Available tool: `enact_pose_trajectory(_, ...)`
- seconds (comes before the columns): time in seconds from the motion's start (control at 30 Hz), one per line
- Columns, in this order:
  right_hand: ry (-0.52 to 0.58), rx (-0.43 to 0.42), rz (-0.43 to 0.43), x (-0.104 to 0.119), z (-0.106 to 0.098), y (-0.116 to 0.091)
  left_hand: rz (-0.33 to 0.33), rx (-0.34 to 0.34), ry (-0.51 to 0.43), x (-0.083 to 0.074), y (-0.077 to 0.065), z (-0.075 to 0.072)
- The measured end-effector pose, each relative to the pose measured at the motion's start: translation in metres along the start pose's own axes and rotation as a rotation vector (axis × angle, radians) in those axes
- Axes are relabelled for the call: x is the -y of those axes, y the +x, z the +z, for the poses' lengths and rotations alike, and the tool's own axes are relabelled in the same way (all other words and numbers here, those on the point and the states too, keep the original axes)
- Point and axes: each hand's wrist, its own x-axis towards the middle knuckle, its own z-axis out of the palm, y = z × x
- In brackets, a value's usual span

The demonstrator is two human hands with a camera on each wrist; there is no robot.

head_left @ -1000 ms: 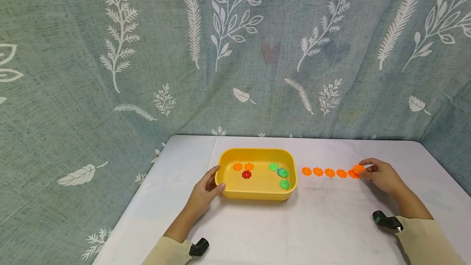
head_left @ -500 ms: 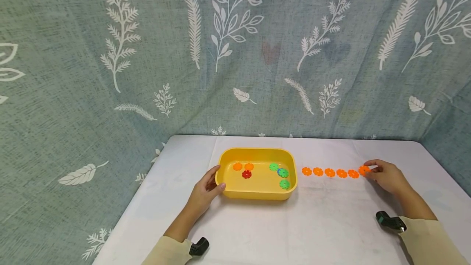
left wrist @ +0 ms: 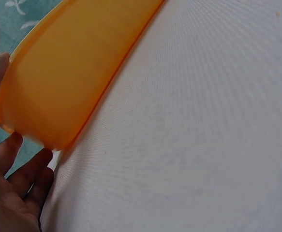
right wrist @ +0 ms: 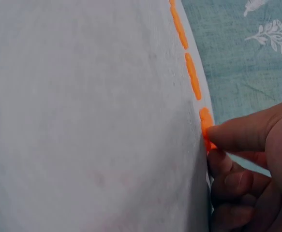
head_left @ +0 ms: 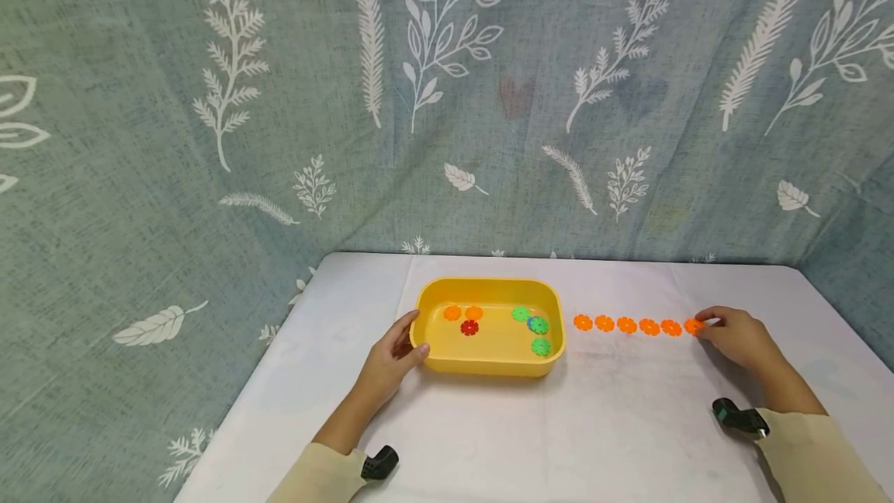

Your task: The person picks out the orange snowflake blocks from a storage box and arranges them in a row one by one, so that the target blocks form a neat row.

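My left hand (head_left: 382, 365) grips the left end of a yellow plastic tray (head_left: 489, 368), thumb at the near left rim and fingers along the outer wall. The left wrist view shows the fingertips against the tray's orange-looking wall (left wrist: 73, 77). On the right, my right hand (head_left: 736, 338) pinches an orange flower-shaped disc (head_left: 693, 327) between thumb and forefinger, at the right end of a row of matching discs (head_left: 649, 327). From the right wrist, that disc (right wrist: 205, 121) appears edge-on, slightly tilted, its far edge hidden by the fingers.
Inside the tray lie two orange discs (head_left: 452, 313), a red disc (head_left: 469, 327) and three green discs (head_left: 541, 347); a blue disc (head_left: 531, 323) is partly covered by a green one. A white cloth (head_left: 559, 441) covers the table, and a patterned curtain (head_left: 489, 177) hangs behind.
My right hand has moved right and lowered the orange disc from above the fifth disc to the row's right end. My left hand stays on the tray.
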Motion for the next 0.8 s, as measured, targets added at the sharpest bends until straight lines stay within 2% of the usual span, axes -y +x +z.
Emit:
enact_pose_trajectory(0.3, -0.055, -0.019, 0.003, 0.003, 0.0, -0.002, -0.026, 0.0, -0.005, -0.003, 0.003, 0.001)
enact_pose_trajectory(0.57, -0.021, -0.015, 0.007, 0.004, -0.001, -0.006, -0.02, 0.006, -0.016, -0.004, 0.0, 0.001)
enact_pose_trajectory(0.7, -0.002, -0.016, -0.032, 0.017, 0.0, -0.009, -0.02, 0.005, -0.011, -0.003, -0.001, 0.0)
enact_pose_trajectory(0.8, 0.007, 0.0, -0.068, 0.035, -0.001, -0.009, -0.022, -0.001, -0.008, -0.003, -0.001, -0.001)
